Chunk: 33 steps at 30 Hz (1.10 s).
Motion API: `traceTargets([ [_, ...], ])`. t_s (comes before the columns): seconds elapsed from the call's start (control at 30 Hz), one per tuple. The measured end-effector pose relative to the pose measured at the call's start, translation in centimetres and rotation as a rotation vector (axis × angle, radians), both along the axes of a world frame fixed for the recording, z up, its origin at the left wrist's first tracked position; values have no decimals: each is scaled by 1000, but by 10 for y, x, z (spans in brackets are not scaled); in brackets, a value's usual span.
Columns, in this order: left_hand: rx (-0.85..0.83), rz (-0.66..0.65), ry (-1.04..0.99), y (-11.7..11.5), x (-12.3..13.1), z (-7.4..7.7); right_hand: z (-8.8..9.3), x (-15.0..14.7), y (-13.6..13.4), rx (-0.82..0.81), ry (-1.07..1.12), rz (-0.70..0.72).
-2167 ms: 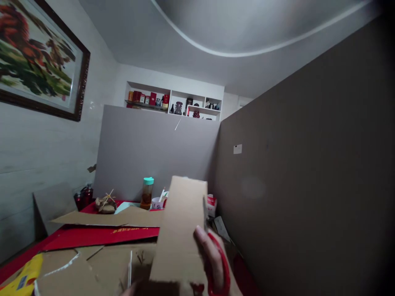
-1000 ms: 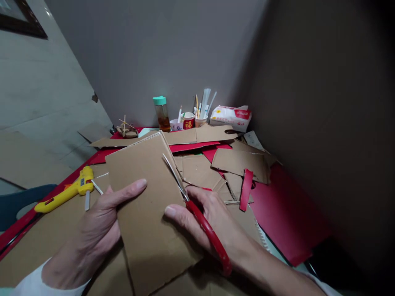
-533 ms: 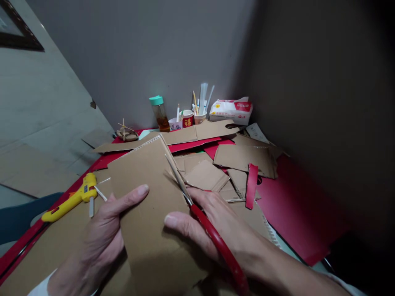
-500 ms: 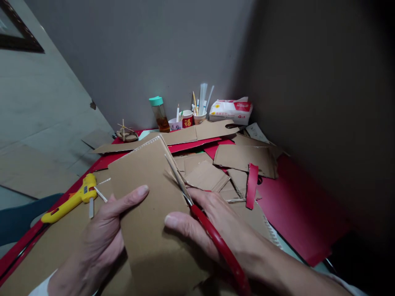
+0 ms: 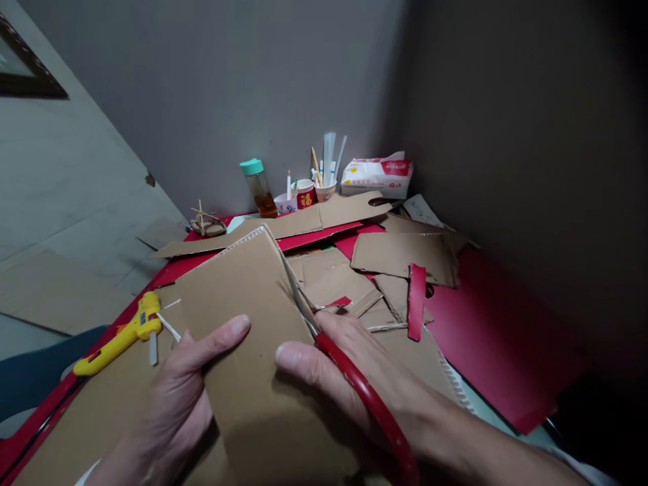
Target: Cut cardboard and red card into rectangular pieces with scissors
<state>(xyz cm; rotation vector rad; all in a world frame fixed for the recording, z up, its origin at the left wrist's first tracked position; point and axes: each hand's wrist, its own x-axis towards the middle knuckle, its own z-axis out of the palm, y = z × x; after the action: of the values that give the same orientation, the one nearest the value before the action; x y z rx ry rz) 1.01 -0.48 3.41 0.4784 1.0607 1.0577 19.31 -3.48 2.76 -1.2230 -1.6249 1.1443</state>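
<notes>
A large brown cardboard piece (image 5: 253, 378) is tilted up in front of me. My left hand (image 5: 190, 378) grips its left side, thumb flat on the face and fingers behind. In my right hand (image 5: 349, 364) are red-handled scissors (image 5: 364, 395), with my thumb lying over the cardboard. The blades lie along the cardboard's right edge, one partly behind it; my right fingers are mostly hidden. Left of my left hand lies a yellow hot glue gun (image 5: 124, 334), a glue stick jutting from it.
Cardboard scraps (image 5: 405, 256) and a red strip (image 5: 416, 302) lie beyond my right hand. Red sheets (image 5: 506, 344) spread at right. Along the wall stand a bottle (image 5: 259, 189), a red cup (image 5: 305, 196) among other cups, and a tissue pack (image 5: 377, 177).
The scissor blades have moved onto the cardboard's right edge, with less of the blades showing. The view has shifted slightly; both hands keep their hold.
</notes>
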Motion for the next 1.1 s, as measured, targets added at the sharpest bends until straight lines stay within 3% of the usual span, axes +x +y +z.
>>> traceTargets([
  [0.1,1,42,17,-3,2,2,-1,1,0,-5,-35,32],
  [0.37,-26,89,42,-4,1,-3,-11,-5,3,11,-186,-86],
  [0.5,-56,93,43,-4,1,-9,-15,-8,2,41,-169,-118],
  [0.7,69,8,108,-3,-2,-9,-13,-6,1,21,-152,-107],
  [0.9,134,-9,162,-6,-6,-17,-4,2,-1,2,-66,-16],
  [1.1,152,-39,174,-7,-3,-18,-3,0,2,90,17,-38],
])
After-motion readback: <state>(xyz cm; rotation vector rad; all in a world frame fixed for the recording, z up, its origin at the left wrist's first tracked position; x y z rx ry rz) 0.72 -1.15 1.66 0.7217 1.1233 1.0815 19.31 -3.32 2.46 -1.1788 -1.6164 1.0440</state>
